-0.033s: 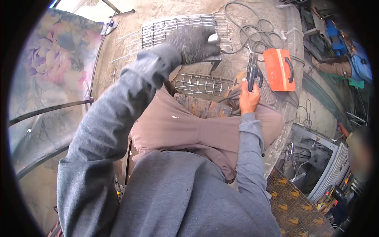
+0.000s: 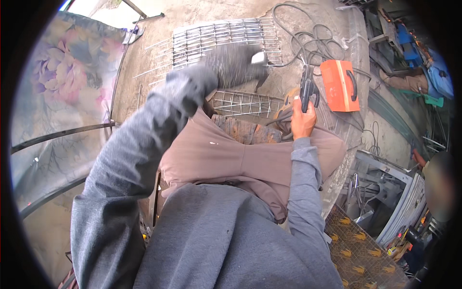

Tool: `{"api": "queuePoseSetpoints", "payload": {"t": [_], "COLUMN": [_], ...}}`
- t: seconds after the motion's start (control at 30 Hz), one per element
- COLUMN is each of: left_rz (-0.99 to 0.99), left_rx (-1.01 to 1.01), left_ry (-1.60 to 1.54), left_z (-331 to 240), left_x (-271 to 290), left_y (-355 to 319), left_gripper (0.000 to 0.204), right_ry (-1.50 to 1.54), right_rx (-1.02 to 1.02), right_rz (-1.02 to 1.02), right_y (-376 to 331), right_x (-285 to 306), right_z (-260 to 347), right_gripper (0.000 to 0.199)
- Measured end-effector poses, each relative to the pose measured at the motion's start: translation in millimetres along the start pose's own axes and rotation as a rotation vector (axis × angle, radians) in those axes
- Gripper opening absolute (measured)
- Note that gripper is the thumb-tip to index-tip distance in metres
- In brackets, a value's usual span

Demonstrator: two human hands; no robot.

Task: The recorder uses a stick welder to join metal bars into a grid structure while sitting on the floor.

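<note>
Head view, one electrode holder (image 2: 306,85) in right hand (image 2: 303,120), two grids (image 2: 224,36)

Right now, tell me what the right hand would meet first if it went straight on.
Beyond the black clamp-like tool in the grip of the right hand, the looped cable looks first in line; depth is unclear, so it might pass above.

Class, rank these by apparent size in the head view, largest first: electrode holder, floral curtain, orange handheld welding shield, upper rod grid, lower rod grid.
1. Floral curtain
2. Upper rod grid, though partly covered
3. Orange handheld welding shield and lower rod grid: too alike to rank
4. Electrode holder
</note>
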State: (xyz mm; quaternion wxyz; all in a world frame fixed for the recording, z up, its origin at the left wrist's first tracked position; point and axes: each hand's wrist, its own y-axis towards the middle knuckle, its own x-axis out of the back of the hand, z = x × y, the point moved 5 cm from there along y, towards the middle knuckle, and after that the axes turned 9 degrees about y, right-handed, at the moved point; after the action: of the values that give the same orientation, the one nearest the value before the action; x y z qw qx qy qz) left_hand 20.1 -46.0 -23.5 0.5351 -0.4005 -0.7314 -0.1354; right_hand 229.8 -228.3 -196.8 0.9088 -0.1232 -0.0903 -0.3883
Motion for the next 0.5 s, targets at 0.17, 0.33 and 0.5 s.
{"api": "queuePoseSetpoints", "payload": {"t": [0.17, 0.33, 0.5], "left_rz": [0.033, -0.014, 0.186], "left_rx": [-0.178, -0.166, -0.151], "left_ry": [0.174, 0.228, 0.265], "left_z": [-40.7, -51.5, -36.1], "left_x": [-81.5, -116.9, -150.2], "left_y": [-72.8, -88.9, -71.9], "left_gripper": [0.018, 0.013, 0.022], "right_ry": [0.025, 0.015, -0.009], "right_rx": [-0.032, -0.082, -0.08], "right_rz": [-0.006, 0.001, 0.026], "right_y": [-0.7, -1.7, -3.5], "right_x": [0.1, 2.3, -5.5], "right_z": [-5.9, -10.8, -10.8], "right_gripper": [0.036, 0.04, 0.04]}}
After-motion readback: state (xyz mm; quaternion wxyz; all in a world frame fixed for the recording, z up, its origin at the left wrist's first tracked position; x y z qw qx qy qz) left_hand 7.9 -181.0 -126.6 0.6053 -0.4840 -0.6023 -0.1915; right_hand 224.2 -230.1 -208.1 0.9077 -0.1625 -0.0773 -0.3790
